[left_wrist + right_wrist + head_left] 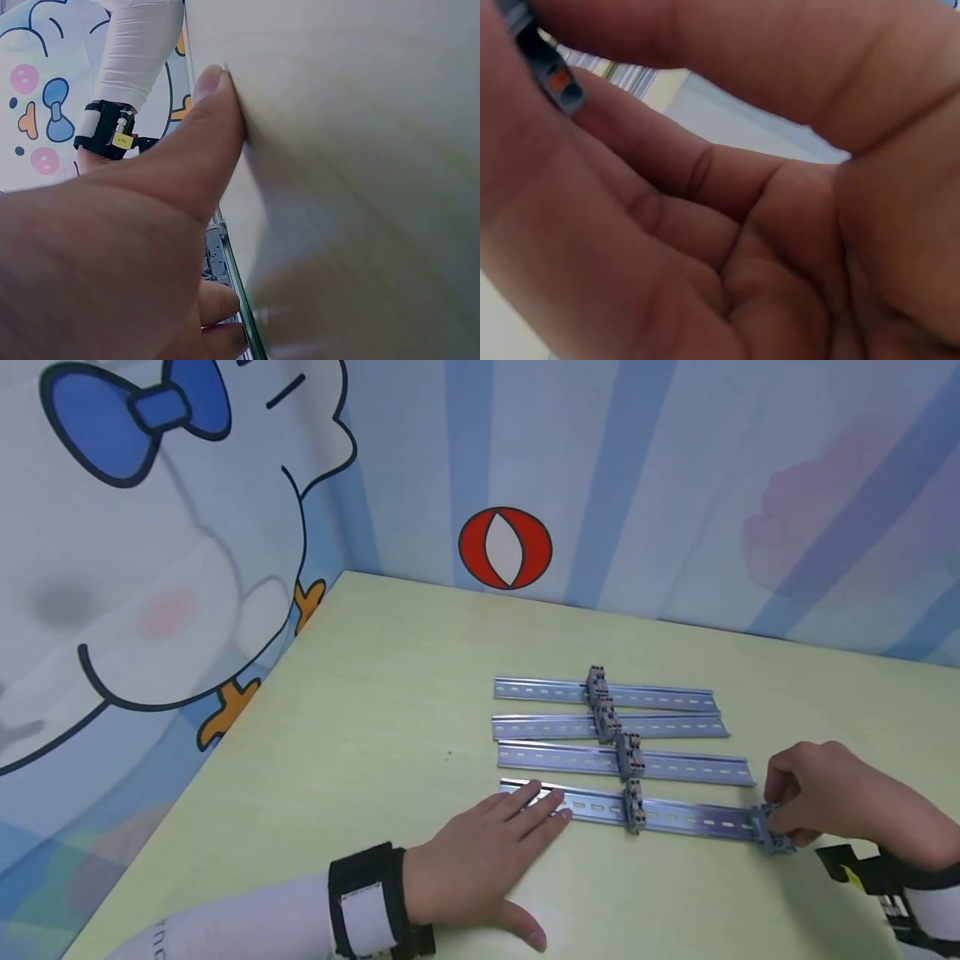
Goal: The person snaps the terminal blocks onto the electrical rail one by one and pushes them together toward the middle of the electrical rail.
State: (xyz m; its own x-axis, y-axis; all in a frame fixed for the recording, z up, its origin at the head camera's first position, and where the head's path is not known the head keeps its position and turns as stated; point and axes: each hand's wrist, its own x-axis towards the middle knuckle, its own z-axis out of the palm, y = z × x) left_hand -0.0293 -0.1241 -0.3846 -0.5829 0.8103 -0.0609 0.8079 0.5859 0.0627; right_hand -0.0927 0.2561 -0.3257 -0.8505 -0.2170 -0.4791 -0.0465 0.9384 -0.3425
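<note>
Several slotted metal DIN rails lie side by side on the table, each with a grey terminal block clipped near its middle. My left hand is spread flat, its fingertips resting on the left part of the nearest rail. At that rail's right end, my right hand pinches a grey terminal block between thumb and fingers. In the right wrist view the block shows an orange spot, and fingers hide most of it. Another terminal block sits midway along the same rail.
Behind the nearest rail lie further rails, their blocks almost in a line. The pale yellow table meets a cartoon-printed wall at the back and left.
</note>
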